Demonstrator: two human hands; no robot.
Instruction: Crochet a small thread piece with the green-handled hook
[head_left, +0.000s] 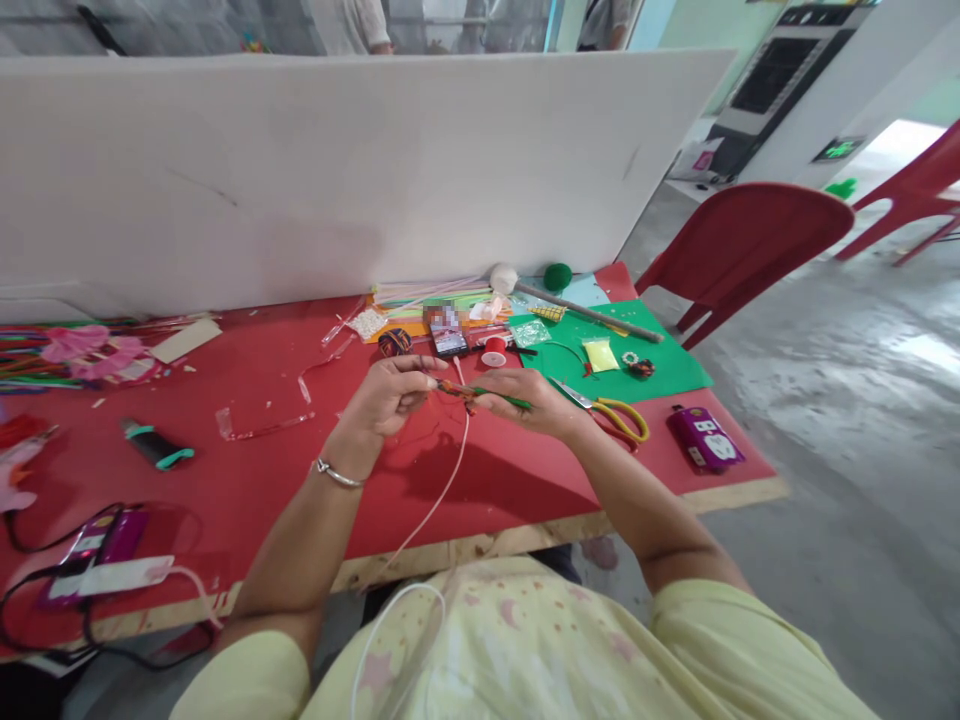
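Above the red table (300, 510), my left hand (394, 392) pinches one end of a small dark-and-orange twisted piece (454, 388). My right hand (525, 396) is closed on its other end, where a green stem (517, 402) shows under the fingers. Both hands are close together, with the piece stretched between them. Behind them lie a red thread spool (494, 351), a phone (445, 330) and a dark multicoloured yarn ball (394, 343). Scissors with yellow handles (622, 420) rest right of my right hand. A pale cable (450, 480) runs beneath the hands.
At left are cutting pliers (156, 444), pink ribbon pieces (101, 353) and a power strip (112, 577). A purple box (706, 439) sits at the right edge, near a green sheet (675, 365). A white board (315, 180) stands behind; a red chair (757, 235) is at right.
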